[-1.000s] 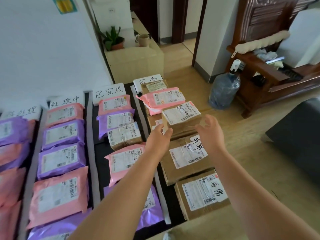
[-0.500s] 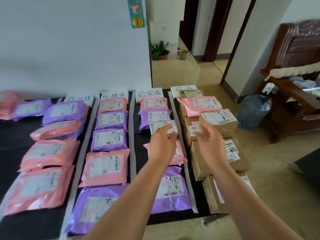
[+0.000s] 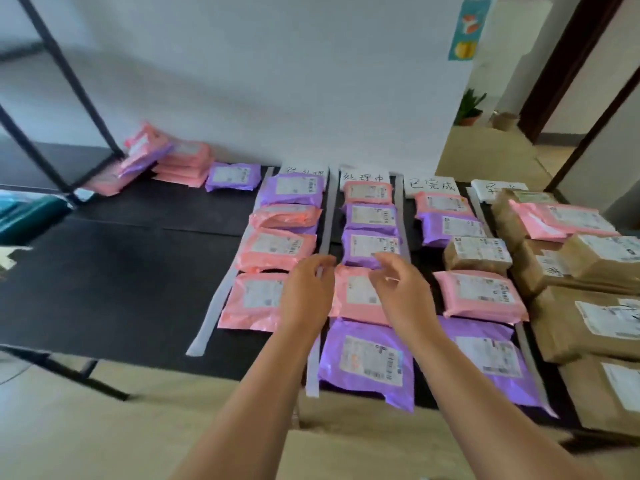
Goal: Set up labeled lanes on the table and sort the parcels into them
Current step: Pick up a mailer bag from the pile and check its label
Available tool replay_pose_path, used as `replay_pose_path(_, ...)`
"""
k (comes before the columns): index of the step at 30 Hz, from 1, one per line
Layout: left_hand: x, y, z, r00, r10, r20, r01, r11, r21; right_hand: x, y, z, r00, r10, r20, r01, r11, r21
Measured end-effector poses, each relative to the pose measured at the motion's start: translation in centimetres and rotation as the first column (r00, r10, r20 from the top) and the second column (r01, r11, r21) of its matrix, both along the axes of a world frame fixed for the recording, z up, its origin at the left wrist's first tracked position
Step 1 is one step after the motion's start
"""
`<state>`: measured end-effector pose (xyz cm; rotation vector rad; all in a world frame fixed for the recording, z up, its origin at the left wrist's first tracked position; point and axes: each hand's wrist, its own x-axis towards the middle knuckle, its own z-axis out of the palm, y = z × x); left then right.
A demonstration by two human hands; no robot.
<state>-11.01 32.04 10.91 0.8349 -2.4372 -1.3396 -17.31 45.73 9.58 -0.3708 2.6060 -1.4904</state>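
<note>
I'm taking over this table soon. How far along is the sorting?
Done: white strips and paper labels mark four lanes, and each holds parcels. In hand: nothing; the left hand and right hand hover open over a pink mailer in the second lane. Left: a pile of mailers and one purple mailer beside it lie outside the lanes at the table's far left.

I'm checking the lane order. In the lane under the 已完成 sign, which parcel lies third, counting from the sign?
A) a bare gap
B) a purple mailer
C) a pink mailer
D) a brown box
D: counting from the 已完成 sign, a pink mailer comes first and a purple mailer second. The brown box with a white shipping label is third.
</note>
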Motion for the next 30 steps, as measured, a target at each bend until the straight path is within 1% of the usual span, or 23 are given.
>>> replay_pose_path(3,5.4,-5.7,-0.3,0.994,0.094,0.048,-0.093,0.996,-0.015,4.3,-6.5,-0.2,0.997,0.081,-0.01,-0.081,0.997,-0.003)
replay_pose_path(7,11.6,-12.6,-0.2,0.973,0.227,0.037,-0.227,0.974,-0.001,9.0,-13.9,-0.5,0.982,0.185,0.029,-0.185,0.983,0.009)
replay_pose_path(11,15.5,-18.5,-0.1,0.935,0.354,0.033,-0.355,0.935,0.011,11.8,-19.9,-0.9,0.964,0.265,0.034,-0.266,0.964,0.009)
replay_pose_path(14,17.4,-22.0,-0.5,0.908,0.417,0.048,-0.418,0.908,0.019,12.7,-24.0,-1.3,0.94,0.338,0.045,-0.34,0.94,0.022)
replay_pose_path(17,17.9,-25.7,-0.7,0.895,0.443,0.053,-0.445,0.896,0.015,12.6,-28.6,-1.6,0.923,0.383,0.045,-0.384,0.923,0.005)
replay_pose_path(22,16.5,-32.6,-0.6,0.89,0.455,0.043,-0.455,0.89,0.011,10.8,-36.6,-2.2,0.911,0.409,0.049,-0.406,0.912,-0.056)
replay_pose_path(26,14.1,-37.9,0.0,0.888,0.453,0.076,-0.456,0.89,0.019,8.1,-42.3,-2.2,0.906,0.416,0.074,-0.412,0.909,-0.059)
replay_pose_path(30,12.4,-42.9,0.5,0.884,0.461,0.083,-0.463,0.886,0.011,5.7,-47.5,-2.0,0.905,0.421,0.062,-0.419,0.907,-0.034)
